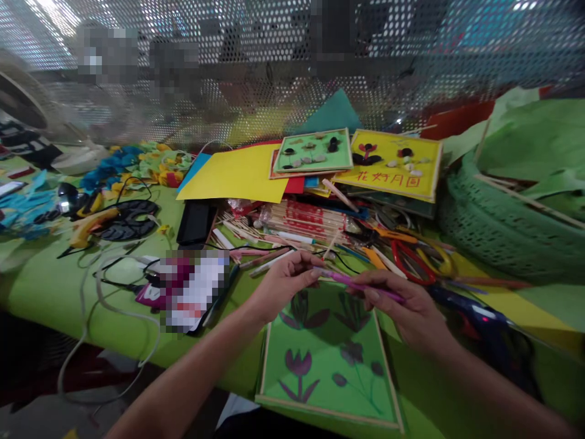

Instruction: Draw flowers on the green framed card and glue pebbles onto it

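A purple marker (343, 279) is held level between my hands, above the far edge of a green picture board (326, 369). My left hand (292, 277) pinches the marker's left end between thumb and fingertips. Around its right part, the fingers of my right hand (404, 305) are closed. Dark purple tulips and other flowers are drawn on the green board, which has a thin wooden stick border. My hands shade its upper drawings. Whether the marker has its cap on I cannot tell.
Behind my hands lie bundled sticks (311, 219), scissors (411, 262) and loose pens. Two decorated boards lean on yellow paper (233, 174). A green basket (493, 219) stands right. On the left are a phone (194, 299), a black case (196, 224), a yellow glue gun (94, 225) and cables.
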A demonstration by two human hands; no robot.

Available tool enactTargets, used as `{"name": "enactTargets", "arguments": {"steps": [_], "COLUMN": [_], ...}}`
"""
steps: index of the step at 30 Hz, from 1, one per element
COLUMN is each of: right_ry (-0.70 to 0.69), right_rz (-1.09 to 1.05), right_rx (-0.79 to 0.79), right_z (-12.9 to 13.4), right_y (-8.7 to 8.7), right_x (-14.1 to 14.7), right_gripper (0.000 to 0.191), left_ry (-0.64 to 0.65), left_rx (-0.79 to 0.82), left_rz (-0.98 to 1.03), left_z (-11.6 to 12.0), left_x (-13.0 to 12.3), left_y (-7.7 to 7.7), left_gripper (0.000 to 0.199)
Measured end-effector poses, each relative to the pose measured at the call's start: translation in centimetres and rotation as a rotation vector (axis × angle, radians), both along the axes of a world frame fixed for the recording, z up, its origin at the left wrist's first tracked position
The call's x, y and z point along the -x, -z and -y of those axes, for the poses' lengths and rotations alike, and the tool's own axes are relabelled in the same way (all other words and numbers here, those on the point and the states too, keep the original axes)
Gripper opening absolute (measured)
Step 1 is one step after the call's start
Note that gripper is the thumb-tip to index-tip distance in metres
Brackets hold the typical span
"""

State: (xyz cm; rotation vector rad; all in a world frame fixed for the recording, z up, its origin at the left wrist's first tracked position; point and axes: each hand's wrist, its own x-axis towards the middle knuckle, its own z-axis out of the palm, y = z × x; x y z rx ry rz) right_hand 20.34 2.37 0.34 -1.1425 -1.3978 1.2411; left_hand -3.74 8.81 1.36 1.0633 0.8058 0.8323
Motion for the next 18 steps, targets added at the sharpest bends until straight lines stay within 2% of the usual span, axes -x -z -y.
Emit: {"name": "enactTargets", "arguments": {"steps": [6,18], "right_ry": [-0.029,0.025], "right_rz": [0.026,0.004], "right_rx": [-0.021,-0.050], "right_z": [0.2,1.1], "right_y": [-0.3,-0.1], "right_x": [0.3,0.9], "right_gripper": [0.021,0.014], "left_ry": [0.002,0.014], "left_rx": [-0.018,-0.032], "left_rz": [-0.022,0.067], "left_z": [0.4,0.8], "left_x": [-0.3,-0.4], "left_y": [-0.2,0.5], "left_gripper": [0.038,0.038]}}
